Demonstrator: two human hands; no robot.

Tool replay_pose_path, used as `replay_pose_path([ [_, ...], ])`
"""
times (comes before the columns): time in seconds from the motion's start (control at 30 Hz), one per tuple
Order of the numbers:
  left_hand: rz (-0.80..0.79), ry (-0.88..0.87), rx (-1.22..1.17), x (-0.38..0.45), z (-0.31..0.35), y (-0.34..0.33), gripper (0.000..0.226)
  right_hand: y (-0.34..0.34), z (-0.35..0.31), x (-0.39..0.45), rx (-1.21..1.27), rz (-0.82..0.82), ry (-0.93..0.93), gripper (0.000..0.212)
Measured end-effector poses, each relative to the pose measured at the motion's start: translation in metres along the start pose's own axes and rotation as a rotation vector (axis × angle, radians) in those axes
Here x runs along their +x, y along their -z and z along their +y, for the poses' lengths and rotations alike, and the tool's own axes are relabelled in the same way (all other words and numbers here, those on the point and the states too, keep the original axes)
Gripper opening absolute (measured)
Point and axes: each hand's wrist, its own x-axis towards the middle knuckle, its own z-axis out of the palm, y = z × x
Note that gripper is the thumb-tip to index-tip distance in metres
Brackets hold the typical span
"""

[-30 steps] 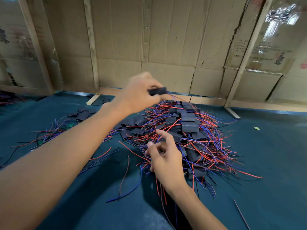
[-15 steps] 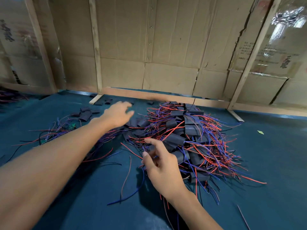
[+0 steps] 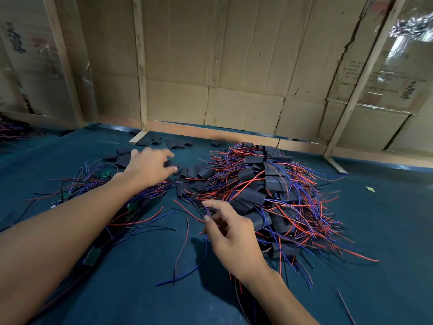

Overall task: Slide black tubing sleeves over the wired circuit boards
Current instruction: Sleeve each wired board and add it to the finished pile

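While the left hand [image 3: 147,167] reaches toward the upper middle of the frame, its fingers are spread and slightly bent over a loose scatter of short black tubing sleeves [image 3: 172,144] lying on the dark teal cloth-covered desk [image 3: 386,231]; whether the fingertips pinch one of the dark pieces under them cannot be told, since that spot is blurred. Lower and nearer the centre, the right hand [image 3: 232,233] has its thumb and forefinger drawn close together at the near edge of a big heap of sleeved boards with red and blue wires [image 3: 264,195], and thin wire strands run between those fingers, though a firm pinch cannot be confirmed. That heap fills the middle right of the frame, with black sleeves stacked among the tangled leads. At the left, partly under the left forearm, lies a flatter spread of bare green circuit boards with red, blue and black wires [image 3: 93,254]. A few single wires trail across the cloth at lower centre. Behind the desk, along the top of the frame, stands a brown cardboard wall with pale wooden battens [image 3: 140,66]. A small green scrap [image 3: 370,189] lies on the cloth at the right.
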Motion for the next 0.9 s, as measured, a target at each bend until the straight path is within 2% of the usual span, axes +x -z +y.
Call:
replay_pose_path([
  [0.07,0.144,-0.022,-0.23,-0.013,0.008,0.015,0.047,-0.001,-0.003,0.0,0.043,0.046,-0.009,0.024],
  [0.1,0.159,-0.057,-0.374,-0.024,0.014,0.023,0.045,-0.002,-0.004,0.001,0.097,0.073,-0.038,0.024],
  [0.13,0.123,-0.098,-0.513,-0.038,0.021,0.03,0.042,-0.003,-0.006,0.002,0.179,0.093,-0.08,0.026],
  [0.2,-0.062,-0.15,-0.791,-0.068,0.041,0.04,0.035,-0.001,-0.01,0.004,0.274,0.106,-0.127,0.041],
  [0.27,-0.267,-0.114,-0.979,-0.094,0.058,0.037,0.028,0.002,-0.01,0.005,0.145,0.139,-0.045,0.06],
  [0.3,-0.329,-0.08,-1.027,-0.104,0.064,0.033,0.028,0.003,-0.01,0.005,0.061,0.163,0.006,0.061],
  [0.4,-0.344,0.032,-1.178,-0.126,0.074,0.019,0.034,0.008,-0.012,0.004,-0.038,0.237,0.063,0.045],
  [0.5,-0.335,0.089,-1.278,-0.138,0.078,0.017,0.038,0.012,-0.013,0.005,0.047,0.215,0.006,0.037],
  [0.57,-0.376,0.042,-1.217,-0.141,0.073,0.022,0.041,0.012,-0.013,0.005,0.133,0.171,-0.065,0.033],
  [0.6,-0.342,-0.01,-1.1,-0.14,0.067,0.023,0.039,0.012,-0.013,0.005,0.165,0.157,-0.098,0.032],
  [0.67,-0.116,-0.076,-0.702,-0.133,0.045,0.023,0.035,0.011,-0.012,0.005,0.197,0.164,-0.144,0.034],
  [0.7,0.032,-0.066,-0.498,-0.128,0.031,0.024,0.03,0.012,-0.011,0.006,0.199,0.173,-0.155,0.035],
  [0.73,0.107,-0.046,-0.357,-0.122,0.018,0.027,0.023,0.012,-0.01,0.006,0.195,0.184,-0.16,0.037],
  [0.77,0.1,-0.016,-0.255,-0.117,0.005,0.029,0.018,0.012,-0.01,0.006,0.184,0.195,-0.157,0.038],
  [0.87,-0.192,0.083,0.106,-0.106,-0.015,0.028,0.024,0.011,-0.009,0.007,0.137,0.208,-0.141,0.042],
  [0.9,-0.243,0.095,0.175,-0.104,-0.017,0.024,0.025,0.01,-0.009,0.007,0.121,0.204,-0.127,0.041],
])
